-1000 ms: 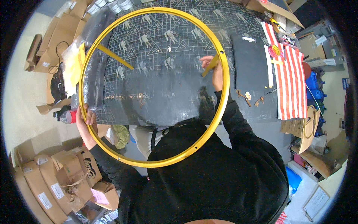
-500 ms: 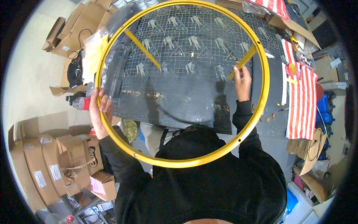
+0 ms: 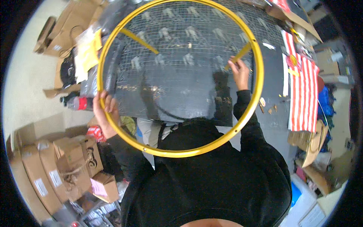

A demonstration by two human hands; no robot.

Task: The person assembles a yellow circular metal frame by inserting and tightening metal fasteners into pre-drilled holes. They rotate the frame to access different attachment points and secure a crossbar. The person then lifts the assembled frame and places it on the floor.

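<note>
A large yellow ring (image 3: 259, 72) is held up over the dark work table (image 3: 177, 96). Two flat yellow legs slant down from it, a left leg (image 3: 140, 41) and a right leg (image 3: 242, 52). Around the ring's left side the fingers of my left hand (image 3: 107, 115) are closed. Inside the ring's outline, my right hand (image 3: 241, 75) pinches the right leg near its lower end. Small dark holes show along the rim.
Left of the table are a bottle (image 3: 77, 103) with a red label, yellow paper (image 3: 89, 58) and cardboard boxes (image 3: 49, 170). Striped red and white fabric (image 3: 304, 94) lies at the right, near small brown scraps (image 3: 270, 111). Clear plastic (image 3: 109, 72) covers the table's left edge.
The ring has shifted slightly left and up in the view, with both hands still on it. The surroundings have shifted a little too, as the head view moved.
</note>
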